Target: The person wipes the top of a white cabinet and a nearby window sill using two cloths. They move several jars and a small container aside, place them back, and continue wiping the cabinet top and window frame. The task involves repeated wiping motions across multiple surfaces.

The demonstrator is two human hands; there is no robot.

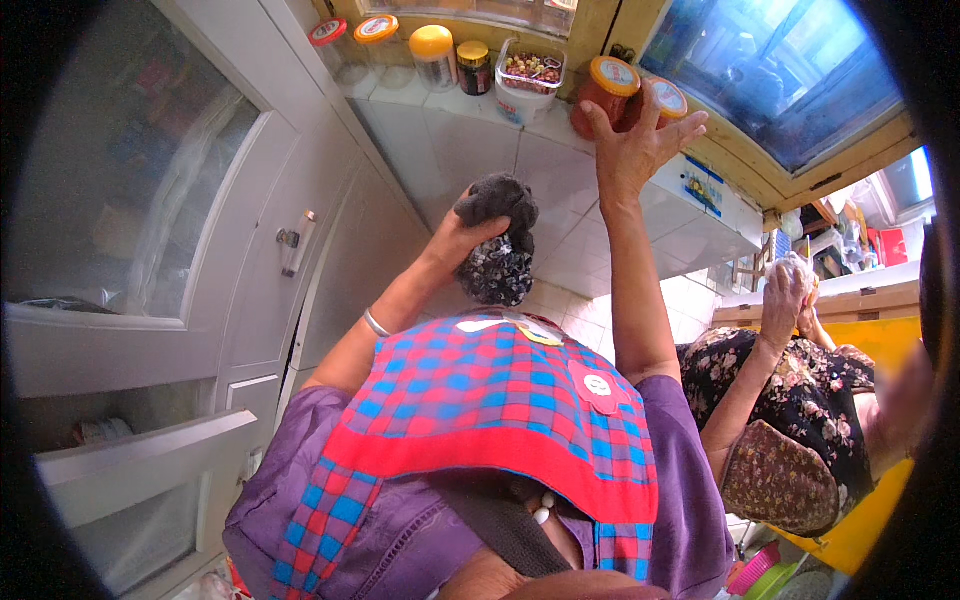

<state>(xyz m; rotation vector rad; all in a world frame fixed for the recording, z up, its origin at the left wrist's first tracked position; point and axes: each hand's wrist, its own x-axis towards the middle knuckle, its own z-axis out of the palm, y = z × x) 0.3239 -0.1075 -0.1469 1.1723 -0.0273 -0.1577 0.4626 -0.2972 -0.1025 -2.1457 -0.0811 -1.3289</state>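
Observation:
My left hand (461, 236) is closed around a crumpled bundle of dark cloth (499, 199), plain charcoal at the top and black with a pale print below. It holds the bundle above my checked apron (487, 390). My right hand (634, 154) reaches up to the tiled ledge, fingers spread and nothing visible in its grasp. Just behind it stand two jars of red contents, an orange-lidded jar (611, 86) and a second lidded jar (667, 101) partly hidden by my fingers. Whether my fingers touch either jar, I cannot tell.
Along the ledge (465, 124) stand several lidded jars (433, 56) and a clear tub of beans (531, 71). A grey glazed door (292, 157) is at left, an open drawer (150, 465) below it. At right another person (787, 405) holds something white.

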